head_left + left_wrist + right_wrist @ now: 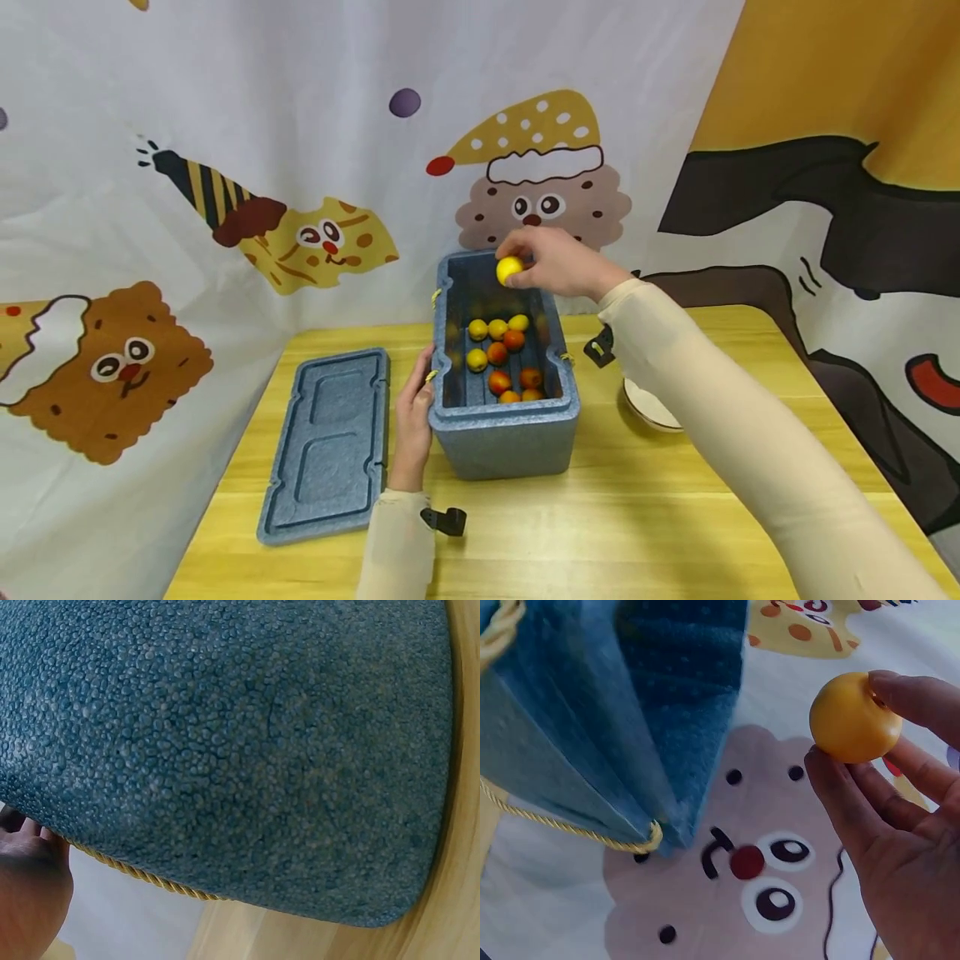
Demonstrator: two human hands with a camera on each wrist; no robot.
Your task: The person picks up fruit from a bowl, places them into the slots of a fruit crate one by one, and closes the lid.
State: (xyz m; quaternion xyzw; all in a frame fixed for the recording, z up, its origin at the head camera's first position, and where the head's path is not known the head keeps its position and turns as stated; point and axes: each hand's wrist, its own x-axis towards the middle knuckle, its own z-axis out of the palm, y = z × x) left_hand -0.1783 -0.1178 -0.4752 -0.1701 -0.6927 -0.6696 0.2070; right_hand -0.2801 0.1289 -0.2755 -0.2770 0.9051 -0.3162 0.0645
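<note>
My right hand (558, 262) pinches a small round yellow fruit (510, 270) between thumb and fingertips, above the far end of a blue-grey foam box (504, 442). The right wrist view shows the fruit (853, 718) smooth, with a small dimple beside the thumb. Inside the box lie several yellow fruits (477, 330) and several red-orange fruits (499, 382). My left hand (411, 421) rests along the box's left side, its fingers fairly straight against the wall. In the left wrist view most of that hand (34, 885) is out of frame, beside a yellow rope handle (150, 877).
A blue-grey lid (326, 446) lies on the wooden table (510, 542) left of the box. A pale bowl (651, 407) stands at the right, partly behind my right sleeve. Behind the table hangs a cartoon-printed curtain (322, 100).
</note>
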